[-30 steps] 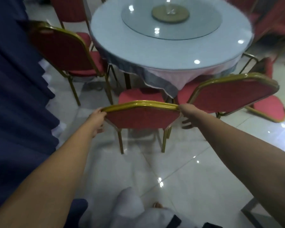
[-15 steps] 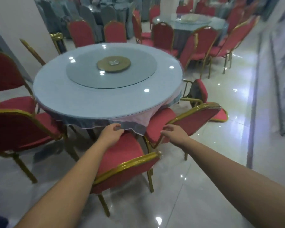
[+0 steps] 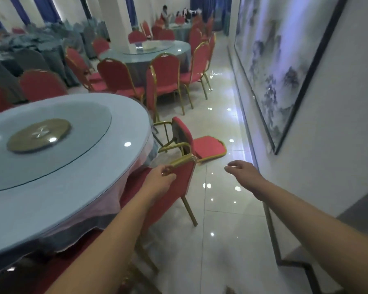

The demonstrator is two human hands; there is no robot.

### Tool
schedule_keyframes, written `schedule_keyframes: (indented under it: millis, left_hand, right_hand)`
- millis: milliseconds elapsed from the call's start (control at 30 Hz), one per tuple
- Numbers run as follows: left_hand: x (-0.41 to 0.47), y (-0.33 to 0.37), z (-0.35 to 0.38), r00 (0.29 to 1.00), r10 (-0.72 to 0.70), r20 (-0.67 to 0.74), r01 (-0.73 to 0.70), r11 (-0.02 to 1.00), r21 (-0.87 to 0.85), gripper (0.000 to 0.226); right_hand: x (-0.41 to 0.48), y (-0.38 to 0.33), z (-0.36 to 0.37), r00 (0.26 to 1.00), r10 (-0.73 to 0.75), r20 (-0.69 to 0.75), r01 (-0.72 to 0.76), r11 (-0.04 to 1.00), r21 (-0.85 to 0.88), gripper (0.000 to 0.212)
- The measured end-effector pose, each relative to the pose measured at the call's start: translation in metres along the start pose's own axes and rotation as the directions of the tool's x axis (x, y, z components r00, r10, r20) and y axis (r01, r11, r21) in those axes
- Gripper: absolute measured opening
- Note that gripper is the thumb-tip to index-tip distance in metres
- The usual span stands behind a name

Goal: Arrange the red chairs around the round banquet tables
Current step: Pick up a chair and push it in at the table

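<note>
Left hand (image 3: 159, 183) in a grip on the red chair (image 3: 184, 179); right hand (image 3: 245, 174) loosely spread above the floor (image 3: 223, 225).

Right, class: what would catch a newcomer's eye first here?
The toppled red chair lying on the floor beyond the near round table. Then the left hand gripping the backrest of an upright chair at the table's edge, while the right hand hangs open above the floor.

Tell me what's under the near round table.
The red seat of the chair gripped by the left hand shows, tucked under the table edge. The tablecloth hides the legs and everything further in.
</note>
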State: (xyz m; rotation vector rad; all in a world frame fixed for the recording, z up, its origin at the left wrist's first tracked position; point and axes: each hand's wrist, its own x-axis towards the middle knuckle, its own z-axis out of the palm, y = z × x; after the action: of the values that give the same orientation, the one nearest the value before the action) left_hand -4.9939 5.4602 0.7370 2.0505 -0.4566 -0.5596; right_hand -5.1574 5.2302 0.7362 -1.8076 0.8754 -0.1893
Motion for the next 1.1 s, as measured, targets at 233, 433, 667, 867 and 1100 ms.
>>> schedule_keyframes:
  millis: [233, 433, 667, 867, 1100]
  left_hand:
    - [0.106, 0.069, 0.079, 1.000, 0.010, 0.000, -0.010, 0.999, 0.045, 0.032]
    - [0.210, 0.084, 0.106, 0.999, -0.043, -0.018, 0.044, 0.996, 0.073, 0.035]
    - [0.380, 0.076, 0.116, 0.988, -0.152, -0.003, 0.152, 0.987, 0.055, 0.033]
    - [0.481, 0.069, 0.117, 0.953, -0.301, 0.041, 0.298, 0.953, 0.061, 0.037]
    - [0.590, 0.089, 0.119, 0.913, -0.406, 0.043, 0.396, 0.907, 0.143, 0.016]
  right_hand:
    - [0.118, 0.028, -0.088, 0.999, 0.046, -0.015, -0.045, 0.995, 0.086, 0.035]
    - [0.210, 0.035, -0.101, 0.994, 0.109, 0.033, -0.112, 0.986, 0.125, 0.030]
    - [0.357, 0.014, -0.093, 0.982, 0.184, 0.051, -0.188, 0.978, 0.088, 0.032]
    - [0.464, -0.005, -0.093, 0.957, 0.276, 0.085, -0.281, 0.959, 0.047, 0.034]
    - [0.574, -0.001, -0.103, 0.915, 0.388, 0.115, -0.393, 0.919, 0.026, 0.035]
